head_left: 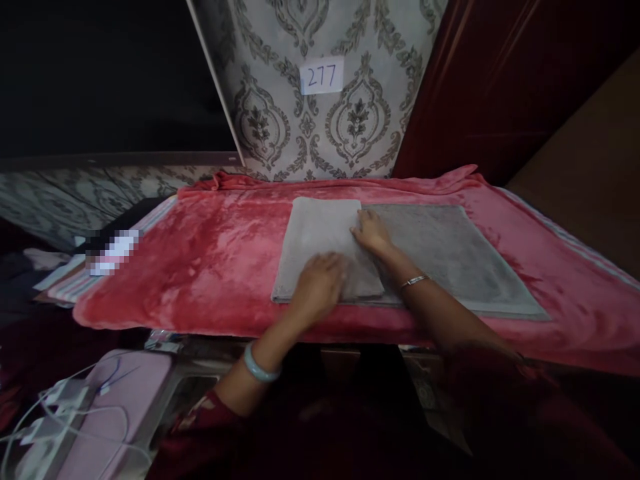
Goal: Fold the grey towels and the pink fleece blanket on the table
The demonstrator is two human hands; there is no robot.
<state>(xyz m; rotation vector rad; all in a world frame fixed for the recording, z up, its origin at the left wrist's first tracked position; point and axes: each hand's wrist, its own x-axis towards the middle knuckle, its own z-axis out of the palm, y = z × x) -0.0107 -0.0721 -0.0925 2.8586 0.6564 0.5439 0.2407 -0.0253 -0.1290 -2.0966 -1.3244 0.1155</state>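
Note:
A grey towel (440,253) lies on the red blanket, with its left part folded over into a paler double layer (325,227). My right hand (373,232) rests on the right edge of that folded layer, its fingers apart and holding nothing. Near the front of the same layer is my left hand (320,283), over the cloth. Motion smears its fingers, so their grip cannot be made out. The single layer of the towel stretches out flat to the right, partly behind my right forearm.
The red patterned blanket (215,267) covers the table. A dark screen (110,80) stands at the back left. A paper marked 277 (322,75) is on the wallpaper. Below left, a power strip (55,413) with white cables lies on a pink-topped stool (130,380).

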